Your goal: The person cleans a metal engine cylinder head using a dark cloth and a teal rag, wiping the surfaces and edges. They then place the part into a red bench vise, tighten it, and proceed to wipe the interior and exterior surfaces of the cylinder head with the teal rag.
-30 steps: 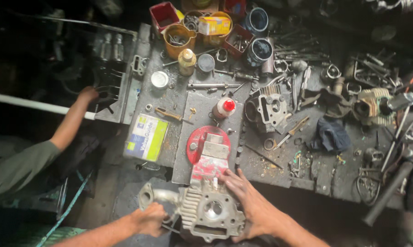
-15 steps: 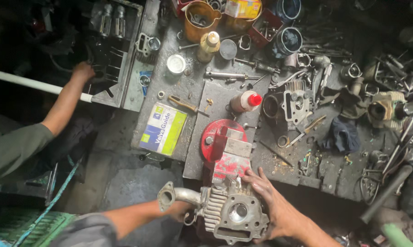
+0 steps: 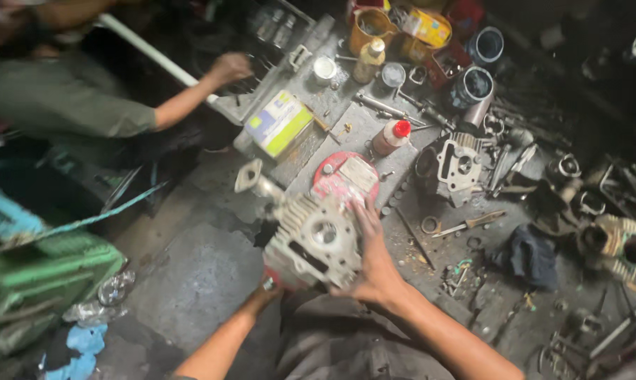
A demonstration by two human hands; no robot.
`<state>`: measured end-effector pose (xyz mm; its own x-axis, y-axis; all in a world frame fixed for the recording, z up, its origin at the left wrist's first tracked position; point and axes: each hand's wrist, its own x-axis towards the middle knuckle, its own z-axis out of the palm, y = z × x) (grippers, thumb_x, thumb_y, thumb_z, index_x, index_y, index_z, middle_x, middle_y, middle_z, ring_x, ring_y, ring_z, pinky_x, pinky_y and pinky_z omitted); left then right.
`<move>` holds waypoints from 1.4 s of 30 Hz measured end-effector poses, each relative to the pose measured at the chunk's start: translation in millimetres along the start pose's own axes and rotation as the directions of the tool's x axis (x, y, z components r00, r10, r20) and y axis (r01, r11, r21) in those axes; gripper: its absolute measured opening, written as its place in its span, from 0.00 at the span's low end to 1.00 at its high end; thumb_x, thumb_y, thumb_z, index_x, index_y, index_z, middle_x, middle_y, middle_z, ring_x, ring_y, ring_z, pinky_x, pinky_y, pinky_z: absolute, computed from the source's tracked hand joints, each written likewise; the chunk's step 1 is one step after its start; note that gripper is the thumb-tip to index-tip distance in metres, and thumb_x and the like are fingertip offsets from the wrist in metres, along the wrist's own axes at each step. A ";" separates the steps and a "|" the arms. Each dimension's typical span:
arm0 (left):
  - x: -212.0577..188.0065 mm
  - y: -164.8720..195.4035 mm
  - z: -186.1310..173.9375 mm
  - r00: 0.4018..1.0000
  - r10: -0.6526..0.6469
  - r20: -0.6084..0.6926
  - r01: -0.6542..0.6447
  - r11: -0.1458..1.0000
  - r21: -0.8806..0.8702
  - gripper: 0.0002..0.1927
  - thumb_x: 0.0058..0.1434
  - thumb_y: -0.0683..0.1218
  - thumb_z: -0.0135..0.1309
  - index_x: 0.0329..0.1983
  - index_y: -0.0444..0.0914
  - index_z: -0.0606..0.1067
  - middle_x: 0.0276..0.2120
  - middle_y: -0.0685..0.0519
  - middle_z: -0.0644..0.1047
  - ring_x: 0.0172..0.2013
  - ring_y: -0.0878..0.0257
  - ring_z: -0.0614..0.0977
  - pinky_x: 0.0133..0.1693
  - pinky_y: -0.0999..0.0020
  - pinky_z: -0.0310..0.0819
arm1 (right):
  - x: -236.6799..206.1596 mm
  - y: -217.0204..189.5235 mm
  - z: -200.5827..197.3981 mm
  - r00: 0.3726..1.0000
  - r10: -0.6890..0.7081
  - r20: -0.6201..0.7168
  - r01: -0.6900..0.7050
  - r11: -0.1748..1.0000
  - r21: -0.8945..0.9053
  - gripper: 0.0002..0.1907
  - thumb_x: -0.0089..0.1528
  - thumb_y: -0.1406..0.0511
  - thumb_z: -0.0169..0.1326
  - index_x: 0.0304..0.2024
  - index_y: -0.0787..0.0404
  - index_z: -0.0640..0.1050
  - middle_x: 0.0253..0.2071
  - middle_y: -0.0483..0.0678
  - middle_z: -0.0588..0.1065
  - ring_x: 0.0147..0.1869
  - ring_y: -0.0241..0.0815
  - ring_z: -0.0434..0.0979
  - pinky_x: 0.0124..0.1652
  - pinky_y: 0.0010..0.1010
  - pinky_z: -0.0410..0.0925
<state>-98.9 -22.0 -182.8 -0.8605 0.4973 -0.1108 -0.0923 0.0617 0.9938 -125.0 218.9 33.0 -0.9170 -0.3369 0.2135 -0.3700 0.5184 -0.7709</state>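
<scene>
I hold a grey finned engine cylinder head [image 3: 311,239] with a bent pipe stub [image 3: 251,179] sticking out at its upper left. My right hand [image 3: 371,262] grips its right side, fingers laid over the fins. My left hand [image 3: 267,288] supports it from below at the lower left edge. The part is lifted and tilted over the front edge of a dirty workbench [image 3: 430,267], just below a red round tin [image 3: 345,177].
Another person's arm [image 3: 191,98] reaches over the bench's left end. On the bench lie a yellow-green box [image 3: 279,123], a red-capped bottle [image 3: 391,136], a second cylinder head [image 3: 459,165], a screwdriver [image 3: 473,224], a dark rag [image 3: 532,255], cans and scattered parts.
The view has swung and tilted. The cylinder head has turned in my hands and risen; my left hand has shifted from the pipe side to beneath the part.
</scene>
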 end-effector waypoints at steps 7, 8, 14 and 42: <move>-31.8 34.2 78.0 0.955 -0.123 -0.270 -0.211 0.359 -0.909 0.10 0.72 0.50 0.48 0.33 0.47 0.70 0.23 0.60 0.72 0.22 0.63 0.73 0.26 0.63 0.69 | -16.7 -1.4 1.5 0.967 -0.223 -0.121 0.223 0.975 -0.006 0.72 0.39 0.60 0.76 0.75 0.64 0.45 0.75 0.66 0.50 0.81 0.66 0.48 0.76 0.49 0.50; -38.7 39.2 96.9 0.968 -0.099 -0.232 -0.195 0.291 -0.937 0.11 0.73 0.50 0.48 0.33 0.47 0.69 0.23 0.61 0.72 0.22 0.63 0.72 0.25 0.64 0.69 | -18.3 -2.6 0.6 0.962 -0.239 -0.130 0.239 0.971 -0.014 0.71 0.41 0.60 0.77 0.75 0.64 0.46 0.74 0.65 0.51 0.80 0.65 0.50 0.75 0.49 0.51; -100.3 112.2 174.7 0.919 -0.325 -0.224 -0.143 0.256 -0.956 0.13 0.71 0.57 0.45 0.40 0.45 0.69 0.33 0.55 0.75 0.30 0.61 0.76 0.35 0.62 0.73 | -21.6 -12.0 -1.8 0.947 -0.260 -0.190 0.268 0.963 0.016 0.66 0.41 0.63 0.76 0.72 0.64 0.49 0.71 0.65 0.55 0.77 0.64 0.55 0.72 0.49 0.55; -11.1 152.4 258.8 0.838 -0.369 0.403 0.433 0.898 -0.079 0.30 0.69 0.61 0.49 0.64 0.37 0.64 0.46 0.50 0.77 0.45 0.62 0.78 0.45 0.66 0.74 | -269.3 100.3 -16.3 0.331 0.185 -0.925 -0.332 0.941 0.070 0.43 0.50 0.68 0.73 0.55 0.53 0.56 0.74 0.63 0.54 0.80 0.61 0.55 0.76 0.50 0.51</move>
<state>26.3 205.9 -32.0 -0.4846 0.7426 -0.4622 -0.4954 0.2025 0.8447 82.4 374.5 -92.1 -0.5099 0.7117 0.4832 -0.0337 0.5448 -0.8379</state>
